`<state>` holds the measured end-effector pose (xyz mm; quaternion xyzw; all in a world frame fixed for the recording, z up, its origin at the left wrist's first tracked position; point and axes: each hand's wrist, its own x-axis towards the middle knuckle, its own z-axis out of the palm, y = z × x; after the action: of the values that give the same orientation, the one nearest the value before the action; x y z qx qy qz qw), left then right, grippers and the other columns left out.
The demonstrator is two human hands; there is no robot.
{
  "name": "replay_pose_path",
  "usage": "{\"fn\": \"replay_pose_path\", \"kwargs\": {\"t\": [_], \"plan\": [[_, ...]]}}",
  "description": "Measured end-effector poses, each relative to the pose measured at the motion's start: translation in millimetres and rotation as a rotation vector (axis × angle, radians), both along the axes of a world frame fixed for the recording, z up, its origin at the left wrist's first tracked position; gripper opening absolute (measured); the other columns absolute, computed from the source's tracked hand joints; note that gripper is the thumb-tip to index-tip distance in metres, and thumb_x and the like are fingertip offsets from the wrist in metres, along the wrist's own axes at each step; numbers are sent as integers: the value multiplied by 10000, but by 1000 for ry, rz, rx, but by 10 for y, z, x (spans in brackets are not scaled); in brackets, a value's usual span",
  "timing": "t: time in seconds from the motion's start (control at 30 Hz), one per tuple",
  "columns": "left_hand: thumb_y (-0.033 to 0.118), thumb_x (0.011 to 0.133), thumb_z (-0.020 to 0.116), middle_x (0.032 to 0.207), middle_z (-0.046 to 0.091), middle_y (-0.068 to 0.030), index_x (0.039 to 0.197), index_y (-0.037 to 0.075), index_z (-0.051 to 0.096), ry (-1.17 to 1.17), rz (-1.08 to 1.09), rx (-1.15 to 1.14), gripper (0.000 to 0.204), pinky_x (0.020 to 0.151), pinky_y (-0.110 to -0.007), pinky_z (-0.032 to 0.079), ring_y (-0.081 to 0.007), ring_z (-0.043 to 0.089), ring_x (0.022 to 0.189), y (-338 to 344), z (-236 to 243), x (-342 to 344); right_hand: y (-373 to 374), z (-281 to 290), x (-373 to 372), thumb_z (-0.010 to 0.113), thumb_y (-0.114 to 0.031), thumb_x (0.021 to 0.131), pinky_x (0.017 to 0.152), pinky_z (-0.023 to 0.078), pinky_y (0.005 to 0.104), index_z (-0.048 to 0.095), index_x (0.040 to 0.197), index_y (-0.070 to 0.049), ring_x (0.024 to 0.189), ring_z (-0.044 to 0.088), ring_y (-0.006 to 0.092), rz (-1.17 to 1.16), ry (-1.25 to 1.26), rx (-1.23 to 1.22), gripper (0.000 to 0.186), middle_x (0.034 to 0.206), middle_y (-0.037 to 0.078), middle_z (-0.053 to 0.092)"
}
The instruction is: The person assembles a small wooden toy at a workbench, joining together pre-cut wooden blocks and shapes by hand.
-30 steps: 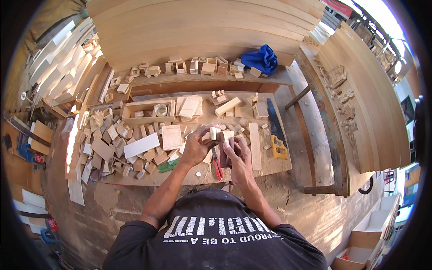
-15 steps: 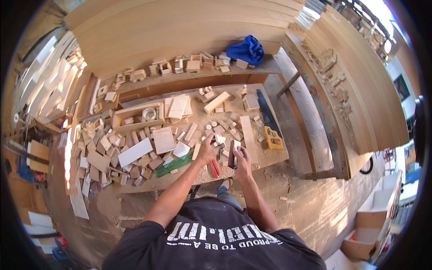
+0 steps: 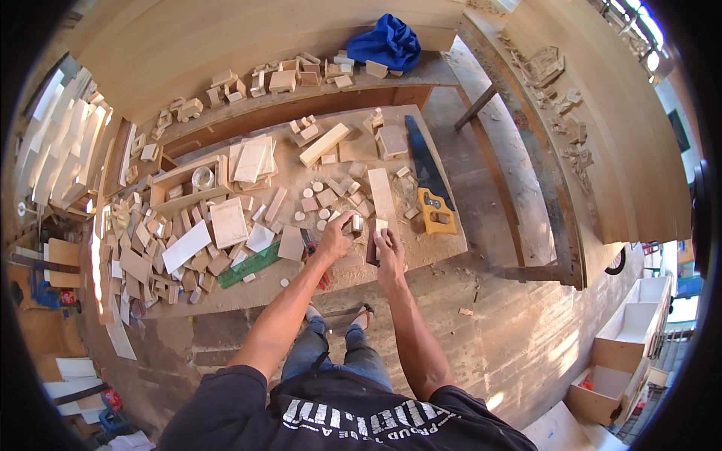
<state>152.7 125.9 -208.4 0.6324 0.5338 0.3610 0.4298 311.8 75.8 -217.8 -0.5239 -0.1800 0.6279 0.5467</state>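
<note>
Over the near part of the workbench, my left hand (image 3: 338,236) pinches a small pale wood block (image 3: 357,223) between thumb and fingers. Close to its right, a short gap away, my right hand (image 3: 390,252) is closed around a dark brown flat block (image 3: 371,249). A light piece of wood (image 3: 381,225) shows at the top of that same hand, by the fingertips. Whether it is gripped together with the dark block, I cannot tell. Beside my left wrist lie red-handled pliers (image 3: 323,280), partly covered by the forearm.
A handsaw with a yellow handle (image 3: 437,213) lies along the bench's right side. Wood offcuts (image 3: 154,255) pile up at left, near a wooden box (image 3: 189,188) and a green strip (image 3: 252,264). Toy-like wooden vehicles (image 3: 191,110) and a blue cloth (image 3: 385,43) line the back shelf.
The view has shifted, so the bench sits further left and higher. My left hand has turned the small block, showing less of it. Both hands keep their hold.
</note>
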Motion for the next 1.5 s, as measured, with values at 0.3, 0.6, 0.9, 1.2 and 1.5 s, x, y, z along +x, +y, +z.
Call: {"fn": "replay_pose_path", "kwargs": {"t": [0.3, 0.6, 0.9, 1.2, 1.5], "plan": [[-43, 815, 621, 1104, 703, -134, 1249, 74, 615, 11, 61, -23, 449, 908, -328, 513, -206, 658, 1050, -59, -15, 41, 105, -69, -76, 729, -277, 916, 810, 452, 278, 585, 1286, -26, 964, 559, 119, 100, 18, 23, 470, 1070, 40, 630], [254, 1008, 554, 1210, 663, -49, 1359, -4, 575, -429, 151, -377, 436, 949, -274, 457, -153, 589, 1117, -102, 263, 4, 184, -198, -127, 688, -206, 956, 693, 377, 210, 615, 978, -100, 795, 463, 49, 129, -24, 135, 130, 869, -54, 531], [235, 1023, 546, 1074, 677, -25, 1295, -13, 626, -414, 190, -313, 377, 843, -247, 468, -77, 581, 952, -49, 0, 47, 104, 25, -213, 673, -188, 966, 679, 373, 206, 570, 890, -96, 772, 450, 42, 38, -77, 90, 158, 823, -67, 499], [201, 1012, 577, 1049, 649, 4, 1209, 7, 668, -344, 191, -304, 292, 852, -258, 510, -79, 593, 929, -87, 97, 78, 41, 62, -235, 644, -166, 981, 595, 309, 231, 489, 810, -67, 701, 352, 50, 38, -193, 124, 252, 758, -67, 369], [187, 1006, 584, 1011, 657, 0, 1209, 3, 670, -435, 198, -326, 287, 814, -251, 498, -73, 584, 912, -127, 157, 116, 29, 82, -247, 640, -165, 981, 590, 324, 242, 454, 778, -74, 691, 366, 56, 40, -282, 160, 289, 739, -55, 381]]}}
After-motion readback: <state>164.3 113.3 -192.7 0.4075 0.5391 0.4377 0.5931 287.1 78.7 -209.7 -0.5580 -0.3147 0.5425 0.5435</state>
